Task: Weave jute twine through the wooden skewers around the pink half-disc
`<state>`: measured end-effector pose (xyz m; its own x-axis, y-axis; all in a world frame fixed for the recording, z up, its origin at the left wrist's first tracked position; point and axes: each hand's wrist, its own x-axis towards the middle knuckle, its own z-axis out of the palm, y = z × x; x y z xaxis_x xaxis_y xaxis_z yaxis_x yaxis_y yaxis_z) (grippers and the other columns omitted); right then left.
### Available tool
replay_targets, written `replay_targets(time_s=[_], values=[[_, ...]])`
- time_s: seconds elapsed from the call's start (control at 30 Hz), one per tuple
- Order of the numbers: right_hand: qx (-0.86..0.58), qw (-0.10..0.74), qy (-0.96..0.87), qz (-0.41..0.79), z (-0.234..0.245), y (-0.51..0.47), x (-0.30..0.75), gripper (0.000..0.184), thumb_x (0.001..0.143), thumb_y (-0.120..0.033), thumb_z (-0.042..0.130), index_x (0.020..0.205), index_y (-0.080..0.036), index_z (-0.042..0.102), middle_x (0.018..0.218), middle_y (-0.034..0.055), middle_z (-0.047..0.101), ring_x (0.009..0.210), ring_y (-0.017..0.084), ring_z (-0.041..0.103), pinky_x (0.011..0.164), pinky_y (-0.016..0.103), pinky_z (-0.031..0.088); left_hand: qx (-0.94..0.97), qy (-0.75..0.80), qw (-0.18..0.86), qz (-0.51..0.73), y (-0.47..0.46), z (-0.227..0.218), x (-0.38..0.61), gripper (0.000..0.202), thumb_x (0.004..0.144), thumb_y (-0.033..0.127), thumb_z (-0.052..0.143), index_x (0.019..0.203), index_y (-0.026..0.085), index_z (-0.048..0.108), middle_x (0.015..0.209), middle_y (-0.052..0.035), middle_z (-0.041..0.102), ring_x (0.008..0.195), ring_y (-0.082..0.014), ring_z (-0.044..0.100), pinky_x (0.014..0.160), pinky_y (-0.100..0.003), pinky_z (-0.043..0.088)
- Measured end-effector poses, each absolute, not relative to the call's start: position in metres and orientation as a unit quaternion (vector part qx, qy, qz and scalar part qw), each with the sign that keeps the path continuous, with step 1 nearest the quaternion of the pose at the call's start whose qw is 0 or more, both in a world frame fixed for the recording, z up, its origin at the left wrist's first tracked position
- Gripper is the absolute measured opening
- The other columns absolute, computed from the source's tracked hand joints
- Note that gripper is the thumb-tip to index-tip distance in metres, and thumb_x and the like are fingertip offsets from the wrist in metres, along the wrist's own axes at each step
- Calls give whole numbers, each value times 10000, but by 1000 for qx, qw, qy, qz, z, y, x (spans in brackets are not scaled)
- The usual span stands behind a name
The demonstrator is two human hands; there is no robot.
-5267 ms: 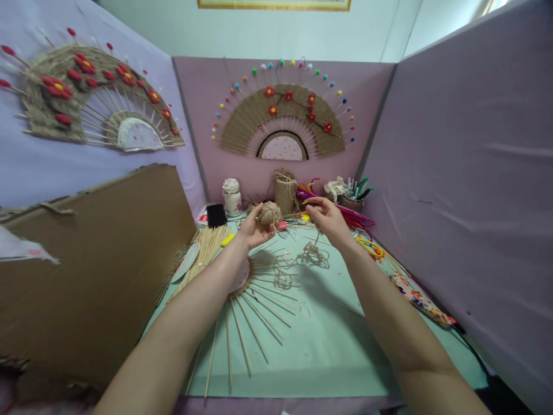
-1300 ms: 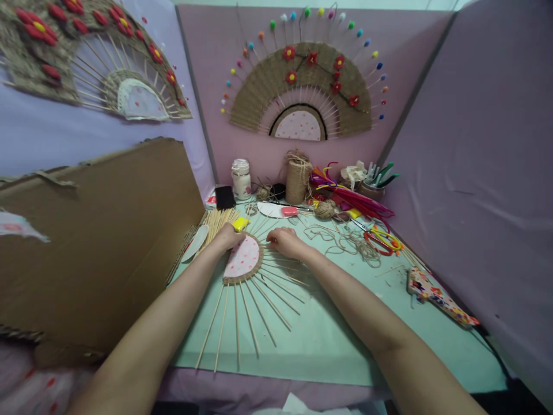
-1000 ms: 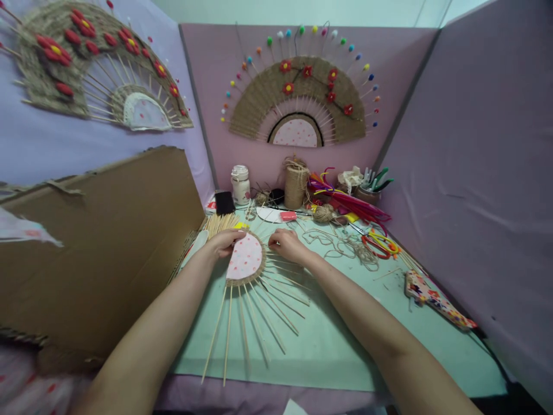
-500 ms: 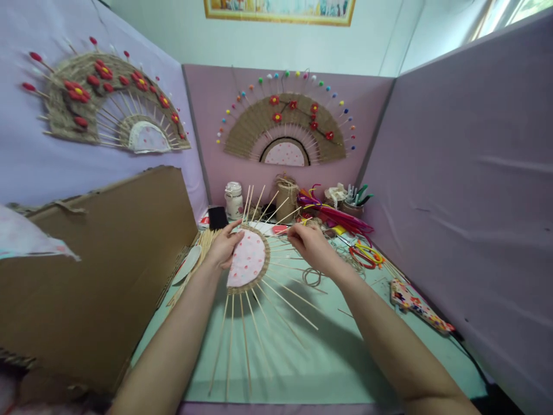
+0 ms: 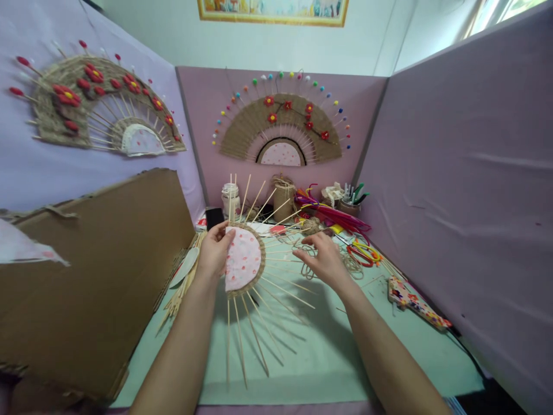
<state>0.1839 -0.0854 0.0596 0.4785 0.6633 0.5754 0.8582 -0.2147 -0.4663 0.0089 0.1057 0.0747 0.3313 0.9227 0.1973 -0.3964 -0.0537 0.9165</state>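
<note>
My left hand [image 5: 215, 252] grips the flat edge of a half-made fan [image 5: 243, 258], a pink dotted half-disc edged with jute twine from which thin wooden skewers radiate. The fan is lifted off the green mat and tilted up on edge. To its right my right hand [image 5: 325, 260] hovers palm down with fingers spread, empty, just over a loose tangle of jute twine [image 5: 307, 259] that lies on the mat.
A big cardboard sheet [image 5: 86, 276] leans at the left. Spare skewers [image 5: 185, 276] lie beside it. At the back stand a white jar [image 5: 230, 199], a twine spool [image 5: 284, 196], pipe cleaners [image 5: 332, 213] and a tool cup [image 5: 348, 199]. Scissors [image 5: 363, 252] lie at the right. Finished fans hang on the walls.
Earlier I held a twine ball; then both hands were on the fan lying flat. My left hand has since raised it on edge, and my right hand has let go and moved right.
</note>
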Motion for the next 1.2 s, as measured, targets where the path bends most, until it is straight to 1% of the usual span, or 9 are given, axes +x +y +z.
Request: replay_targets(time_s=[0.1, 0.2, 0.43, 0.53, 0.63, 0.73, 0.9, 1.03, 1.2], values=[[-766, 391, -500, -104, 52, -83, 180, 184, 763, -407, 602, 775, -227, 633, 873, 42, 638, 901, 225, 540, 817, 358, 328, 494, 271, 647, 514, 102, 67, 6, 571, 498, 307, 779, 1016, 147, 602, 710, 26, 580, 636, -91, 545, 633, -230, 426], [-727, 455, -511, -51, 52, -85, 182, 138, 783, -324, 570, 734, -212, 634, 827, 37, 653, 854, 198, 566, 812, 337, 358, 476, 276, 667, 502, 103, 57, 6, 576, 490, 300, 781, 1013, 147, 593, 676, 35, 575, 604, -91, 549, 620, -235, 436], [-627, 668, -376, 135, 51, -95, 207, 219, 700, -392, 657, 762, -185, 622, 754, 31, 644, 718, 158, 566, 696, 287, 429, 438, 300, 698, 481, 115, 45, 5, 451, 559, 168, 733, 989, 141, 599, 640, 38, 591, 567, -85, 565, 593, -217, 457], [-515, 766, -298, 244, 52, -104, 225, 243, 652, -374, 709, 743, -195, 573, 655, -19, 590, 578, 97, 519, 600, 244, 428, 421, 316, 717, 458, 117, 43, 3, 399, 608, 106, 694, 992, 142, 594, 648, 30, 611, 555, -85, 578, 587, -219, 474], [-433, 813, -244, 302, 51, -113, 244, 259, 618, -321, 739, 715, -201, 530, 533, -82, 465, 469, 52, 431, 556, 220, 430, 420, 318, 738, 422, 115, 43, 3, 389, 636, 81, 680, 1008, 145, 586, 650, 21, 627, 549, -93, 592, 575, -225, 489], [-450, 824, -197, 283, 43, -113, 259, 280, 580, -304, 752, 695, -194, 522, 486, -95, 428, 428, 43, 386, 496, 201, 405, 422, 295, 767, 384, 111, 43, 5, 379, 652, 88, 686, 1013, 151, 586, 665, 8, 645, 563, -98, 607, 573, -222, 497], [-535, 825, -150, 105, 28, -102, 269, 245, 578, -293, 733, 685, -171, 550, 463, -71, 478, 417, 46, 388, 401, 173, 294, 387, 271, 792, 387, 108, 43, 9, 310, 667, 67, 668, 955, 155, 593, 705, 1, 667, 588, -89, 619, 604, -209, 505], [-448, 862, -192, 136, 35, -105, 265, 226, 602, -272, 724, 720, -184, 553, 482, -87, 470, 436, 46, 406, 462, 186, 376, 388, 298, 761, 426, 110, 41, 8, 343, 657, 52, 662, 974, 156, 586, 639, 22, 645, 548, -86, 603, 577, -201, 495], [-358, 897, -185, 181, 45, -115, 266, 250, 610, -233, 734, 732, -194, 520, 501, -109, 444, 452, 34, 411, 553, 205, 451, 432, 315, 734, 418, 113, 37, 6, 438, 631, 98, 698, 1050, 145, 582, 606, 23, 626, 513, -99, 593, 540, -217, 491]])
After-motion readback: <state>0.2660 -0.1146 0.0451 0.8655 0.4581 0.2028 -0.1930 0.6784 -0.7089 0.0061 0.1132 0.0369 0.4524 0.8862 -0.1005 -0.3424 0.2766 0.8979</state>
